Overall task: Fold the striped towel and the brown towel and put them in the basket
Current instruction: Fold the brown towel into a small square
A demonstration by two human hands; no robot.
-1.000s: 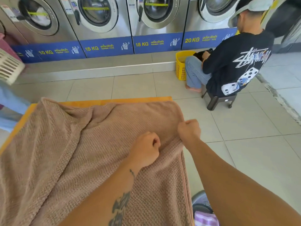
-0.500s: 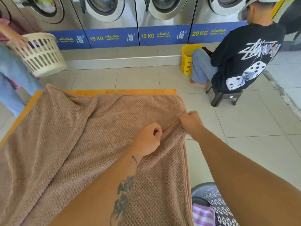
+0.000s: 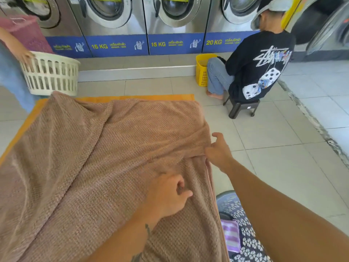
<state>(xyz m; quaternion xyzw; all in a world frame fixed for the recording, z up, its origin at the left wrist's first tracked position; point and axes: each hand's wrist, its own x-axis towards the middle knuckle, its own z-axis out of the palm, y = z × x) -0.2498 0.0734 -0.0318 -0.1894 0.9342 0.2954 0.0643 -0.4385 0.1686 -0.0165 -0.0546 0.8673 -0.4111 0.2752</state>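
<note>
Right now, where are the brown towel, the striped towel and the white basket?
brown towel (image 3: 90, 167): head view, middle of its spread surface.
striped towel (image 3: 230, 237): head view, its visible purple-and-white top.
white basket (image 3: 51, 74): head view, its slatted side wall.

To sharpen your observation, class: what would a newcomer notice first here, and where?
A big brown towel fills the lower left, spread over an orange-edged table; the right hand pinches its right edge and the left hand rests on it. Washing machines line the top, and a person in a black shirt sits on a stool at upper right.
</note>
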